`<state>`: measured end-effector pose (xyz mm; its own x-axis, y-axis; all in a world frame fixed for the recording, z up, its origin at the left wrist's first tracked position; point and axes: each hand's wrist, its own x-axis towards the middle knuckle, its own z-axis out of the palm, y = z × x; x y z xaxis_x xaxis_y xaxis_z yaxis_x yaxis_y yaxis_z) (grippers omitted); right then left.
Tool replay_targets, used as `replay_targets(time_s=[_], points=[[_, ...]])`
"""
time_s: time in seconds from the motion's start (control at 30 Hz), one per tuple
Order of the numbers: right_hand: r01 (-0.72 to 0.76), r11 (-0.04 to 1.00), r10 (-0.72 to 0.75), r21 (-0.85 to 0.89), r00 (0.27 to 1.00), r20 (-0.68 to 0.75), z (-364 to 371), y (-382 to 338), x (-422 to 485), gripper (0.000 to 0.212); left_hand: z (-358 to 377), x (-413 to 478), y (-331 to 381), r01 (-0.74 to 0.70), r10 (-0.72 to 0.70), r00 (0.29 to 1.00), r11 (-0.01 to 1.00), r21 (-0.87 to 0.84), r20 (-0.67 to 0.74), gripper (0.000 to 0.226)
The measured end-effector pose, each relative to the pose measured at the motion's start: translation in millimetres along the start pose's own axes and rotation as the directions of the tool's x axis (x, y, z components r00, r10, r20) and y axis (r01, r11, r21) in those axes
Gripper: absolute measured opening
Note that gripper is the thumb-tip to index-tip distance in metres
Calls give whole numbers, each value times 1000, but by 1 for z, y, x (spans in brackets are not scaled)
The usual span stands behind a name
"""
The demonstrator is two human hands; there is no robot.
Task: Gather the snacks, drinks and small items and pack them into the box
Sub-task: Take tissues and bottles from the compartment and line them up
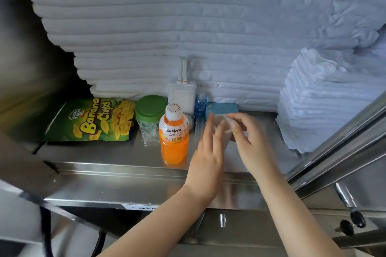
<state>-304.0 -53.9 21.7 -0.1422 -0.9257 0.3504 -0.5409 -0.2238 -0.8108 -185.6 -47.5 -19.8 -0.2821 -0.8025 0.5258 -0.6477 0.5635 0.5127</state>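
A: Head view: my left hand [206, 148] lays straight fingers against the small pale cup [220, 124]. My right hand [252, 140] curls over its far rim; blur hides whether it pinches.

B: Where does the cup lie?

A: Between both hands, equally near, upright I judge, on the steel shelf [117, 156], right of the orange bottle [174, 133]. Folded towels [188, 27] crowd behind.

Folded white towels [188, 27] stacked high on a steel shelf [117, 173].
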Motion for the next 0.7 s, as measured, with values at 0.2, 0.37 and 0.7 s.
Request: replay_targets(time_s=[0.2,0.37,0.7], points=[[42,990,-48,-135,998,-39,7,8,7,29,-5,7,-4,5,-5,1000,997,80,5,67],[76,905,-52,-419,996,68,15,27,5,44,-11,10,-3,3,-3,1000,985,174,-5,48],[166,790,3,-590,962,275,28,40,17,53,-17,22,-4,40,-45,999,952,302,10,41]])
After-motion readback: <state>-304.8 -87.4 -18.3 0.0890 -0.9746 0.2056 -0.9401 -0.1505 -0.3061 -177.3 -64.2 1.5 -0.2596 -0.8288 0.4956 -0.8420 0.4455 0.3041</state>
